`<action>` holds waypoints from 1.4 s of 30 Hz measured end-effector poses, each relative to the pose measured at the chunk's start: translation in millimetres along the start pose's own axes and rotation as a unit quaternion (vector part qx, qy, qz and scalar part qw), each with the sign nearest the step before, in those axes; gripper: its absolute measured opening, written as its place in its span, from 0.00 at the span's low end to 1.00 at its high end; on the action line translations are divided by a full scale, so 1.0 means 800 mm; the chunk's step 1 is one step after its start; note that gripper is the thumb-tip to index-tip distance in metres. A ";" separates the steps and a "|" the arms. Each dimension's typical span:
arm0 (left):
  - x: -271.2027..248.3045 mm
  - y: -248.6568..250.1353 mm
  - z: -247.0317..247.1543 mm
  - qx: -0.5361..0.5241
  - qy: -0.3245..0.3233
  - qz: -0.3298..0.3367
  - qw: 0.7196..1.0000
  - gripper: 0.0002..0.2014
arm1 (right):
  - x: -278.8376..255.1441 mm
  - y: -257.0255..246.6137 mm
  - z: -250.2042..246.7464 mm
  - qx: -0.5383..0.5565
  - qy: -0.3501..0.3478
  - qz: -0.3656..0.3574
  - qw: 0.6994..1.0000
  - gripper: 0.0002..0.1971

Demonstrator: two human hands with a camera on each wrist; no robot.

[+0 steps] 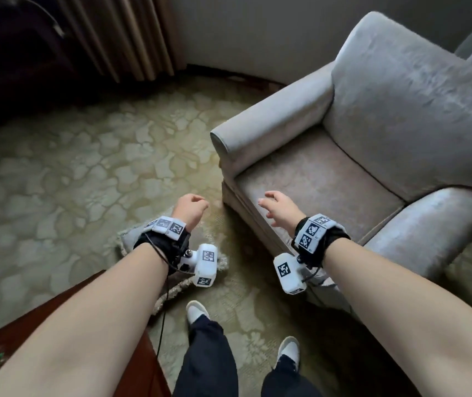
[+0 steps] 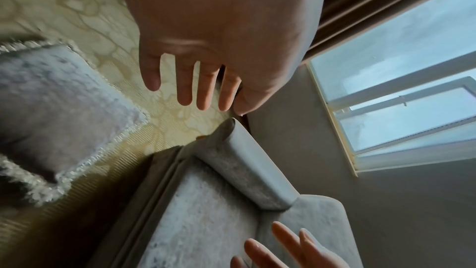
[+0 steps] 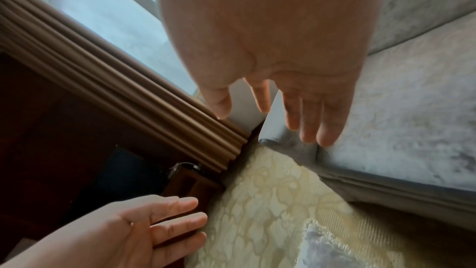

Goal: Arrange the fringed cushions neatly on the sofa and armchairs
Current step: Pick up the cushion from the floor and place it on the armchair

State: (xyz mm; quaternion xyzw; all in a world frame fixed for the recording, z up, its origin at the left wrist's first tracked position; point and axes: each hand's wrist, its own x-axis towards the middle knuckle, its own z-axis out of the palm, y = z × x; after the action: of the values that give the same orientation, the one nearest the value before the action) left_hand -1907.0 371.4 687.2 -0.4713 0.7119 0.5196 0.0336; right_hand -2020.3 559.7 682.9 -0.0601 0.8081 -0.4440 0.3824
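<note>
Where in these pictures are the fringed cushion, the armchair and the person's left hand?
fringed cushion (image 2: 64,97): left wrist view, on its grey plush face, lying on the carpet.
armchair (image 1: 323,184): head view, on the bare seat.
left hand (image 1: 189,209): head view, on the back of the hand.

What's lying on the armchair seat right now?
Nothing lies on the armchair seat; it is bare. The fringed cushion is on the carpet beside it, partly covered by the left hand's wrist.
</note>
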 end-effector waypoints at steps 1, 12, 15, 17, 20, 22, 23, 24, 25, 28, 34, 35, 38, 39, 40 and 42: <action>0.018 -0.013 -0.016 0.000 0.004 -0.013 1.000 0.10 | 0.016 -0.008 0.022 0.004 -0.008 0.007 1.000 0.29; 0.217 -0.155 -0.139 0.006 0.015 -0.107 0.994 0.10 | 0.186 -0.052 0.223 -0.053 -0.053 0.072 0.995 0.29; 0.265 -0.204 -0.142 0.000 0.012 -0.139 0.990 0.08 | 0.236 -0.034 0.262 -0.070 -0.061 0.084 0.992 0.28; 0.303 -0.240 -0.142 0.007 0.015 -0.160 0.987 0.12 | 0.278 -0.016 0.291 -0.082 -0.077 0.087 0.990 0.28; 0.369 -0.304 -0.130 0.017 0.032 -0.196 0.980 0.15 | 0.350 0.028 0.340 -0.097 -0.112 0.098 0.984 0.28; 0.399 -0.334 -0.124 0.022 0.043 -0.215 0.975 0.17 | 0.383 0.053 0.363 -0.092 -0.116 0.108 0.983 0.29; 0.418 -0.352 -0.120 0.024 0.052 -0.225 0.973 0.18 | 0.402 0.068 0.375 -0.097 -0.119 0.113 0.982 0.29; 0.438 -0.372 -0.114 0.025 0.061 -0.232 0.970 0.19 | 0.423 0.084 0.387 -0.105 -0.124 0.118 0.980 0.30; 0.459 -0.393 -0.107 0.028 0.068 -0.241 0.968 0.20 | 0.445 0.104 0.399 -0.114 -0.129 0.123 0.977 0.31; 0.503 -0.448 -0.092 0.026 0.087 -0.268 0.959 0.23 | 0.493 0.148 0.426 -0.138 -0.146 0.127 0.971 0.35; 0.571 -0.560 -0.050 0.007 0.115 -0.331 0.937 0.28 | 0.577 0.235 0.475 -0.154 -0.153 0.129 0.968 0.32; 0.581 -0.577 -0.044 0.004 0.117 -0.343 0.932 0.29 | 0.589 0.248 0.482 -0.154 -0.156 0.128 0.967 0.32; 0.610 -0.630 -0.023 -0.017 0.132 -0.370 0.920 0.41 | 0.622 0.290 0.504 -0.156 -0.169 0.127 0.965 0.32; 0.616 -0.643 -0.018 -0.025 0.143 -0.382 0.913 0.43 | 0.634 0.304 0.511 -0.158 -0.173 0.127 0.964 0.32; 0.620 -0.650 -0.016 -0.029 0.154 -0.393 0.906 0.42 | 0.643 0.315 0.517 -0.156 -0.173 0.129 0.964 0.33; 0.627 -0.670 -0.011 -0.061 0.192 -0.410 0.889 0.43 | 0.658 0.335 0.527 -0.152 -0.171 0.129 0.965 0.34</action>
State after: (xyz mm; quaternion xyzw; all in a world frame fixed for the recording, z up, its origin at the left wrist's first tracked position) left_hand -1802.3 36.8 41.6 -0.8131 0.4150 0.4008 0.0774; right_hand -2040.9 207.1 49.2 -0.0881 0.7895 -0.2458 0.5555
